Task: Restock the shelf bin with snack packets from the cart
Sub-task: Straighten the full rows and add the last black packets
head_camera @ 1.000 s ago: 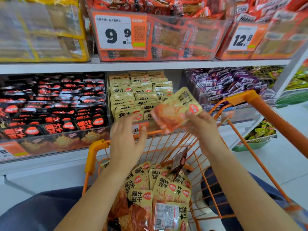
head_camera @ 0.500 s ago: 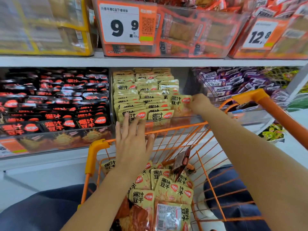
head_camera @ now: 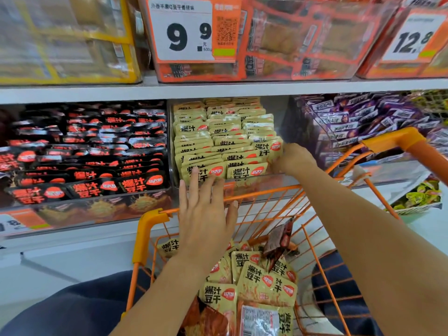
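Cart (head_camera: 390,139): orange wire. Snack packets (head_camera: 264,282): pale yellow, black lettering, red badge. Neighbouring packets (head_camera: 97,187): black, red lettering; others (head_camera: 358,122): purple.

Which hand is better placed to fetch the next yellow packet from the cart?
Left. The left hand hovers open over the cart, just above its yellow packets. The right hand is up at the shelf bin, busy against a packet there.

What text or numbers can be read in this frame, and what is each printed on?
"9.9": white price tag on the orange-trimmed clear upper bin.
"12.8": white price tag on the upper right bin.
"爆汁豆干": yellow snack packets in the middle shelf bin, those in the orange wire cart, and the black packets.
Purple packets, QR code and small print: too blurred.
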The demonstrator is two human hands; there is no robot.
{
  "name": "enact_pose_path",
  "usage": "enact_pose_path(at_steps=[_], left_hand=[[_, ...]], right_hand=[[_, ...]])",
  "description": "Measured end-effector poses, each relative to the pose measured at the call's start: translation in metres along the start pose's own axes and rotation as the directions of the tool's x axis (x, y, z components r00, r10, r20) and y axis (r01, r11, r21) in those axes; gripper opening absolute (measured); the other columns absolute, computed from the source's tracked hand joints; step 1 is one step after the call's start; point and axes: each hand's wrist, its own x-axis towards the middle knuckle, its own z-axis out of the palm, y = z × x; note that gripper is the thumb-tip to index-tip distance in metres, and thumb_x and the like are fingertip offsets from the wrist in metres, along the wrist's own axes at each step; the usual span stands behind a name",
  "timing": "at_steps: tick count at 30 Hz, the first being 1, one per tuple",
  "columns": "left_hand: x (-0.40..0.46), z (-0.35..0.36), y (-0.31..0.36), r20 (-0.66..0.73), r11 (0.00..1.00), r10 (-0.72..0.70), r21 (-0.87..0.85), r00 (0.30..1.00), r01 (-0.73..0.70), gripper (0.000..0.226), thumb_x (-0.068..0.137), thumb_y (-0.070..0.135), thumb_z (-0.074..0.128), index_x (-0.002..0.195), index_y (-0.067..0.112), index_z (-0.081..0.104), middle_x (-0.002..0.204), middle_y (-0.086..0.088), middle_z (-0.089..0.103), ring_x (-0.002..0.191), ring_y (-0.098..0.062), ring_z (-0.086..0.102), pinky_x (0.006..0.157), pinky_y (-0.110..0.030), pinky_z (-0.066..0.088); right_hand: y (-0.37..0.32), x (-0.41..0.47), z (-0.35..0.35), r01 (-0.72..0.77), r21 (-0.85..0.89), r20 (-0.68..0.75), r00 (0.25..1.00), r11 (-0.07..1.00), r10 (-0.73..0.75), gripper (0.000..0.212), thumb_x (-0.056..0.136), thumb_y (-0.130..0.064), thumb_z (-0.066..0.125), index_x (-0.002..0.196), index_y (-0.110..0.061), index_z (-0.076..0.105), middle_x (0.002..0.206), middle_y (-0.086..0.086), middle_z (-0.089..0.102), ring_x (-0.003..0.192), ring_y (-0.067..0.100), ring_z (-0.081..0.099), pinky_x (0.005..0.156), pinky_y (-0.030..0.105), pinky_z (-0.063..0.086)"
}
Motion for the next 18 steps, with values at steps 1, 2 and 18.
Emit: enact_pose_path(at_steps=[1,2,18], left_hand=[[0.0,0.0,0.0,0.002,1.0,0.002,0.001,1.0,-0.002,0.055,0.096,0.045,0.03,0.131,0.01,0.053,0.138,-0.007,0.051,0.144,-0.03,0.019,0.117,-0.046,0.005],[0.001,0.001,0.0,0.004,1.0,0.004,0.0,1.0,-0.004,0.055,0.096,0.045,0.029,0.131,0.01,0.053,0.138,-0.007,0.051,0.144,-0.03,0.018,0.117,-0.047,0.005],[0.005,-0.054,0.003,0.033,0.977,0.044,-0.208,0.998,-0.036,0.03,0.094,0.027,0.044,0.117,0.019,0.061,0.115,-0.001,0.064,0.108,-0.026,0.058,0.092,-0.036,0.044]], right_hand=[[0.0,-0.001,0.0,0.018,0.006,-0.024,1.0,1.0,-0.017,0.038,0.083,-0.024,0.064,0.119,-0.012,0.059,0.112,0.013,0.064,0.104,0.033,0.06,0.079,0.035,0.045],[0.0,-0.001,0.0,0.04,0.007,-0.022,0.999,0.999,-0.04,0.042,0.084,-0.024,0.064,0.124,-0.014,0.056,0.116,0.012,0.064,0.107,0.033,0.059,0.081,0.035,0.045],[-0.003,-0.146,0.026,0.816,-0.234,-0.382,0.422,0.528,-0.822,0.02,0.086,-0.025,0.046,0.078,-0.014,0.062,0.059,-0.001,0.06,0.051,0.021,0.057,0.045,0.024,0.038]])
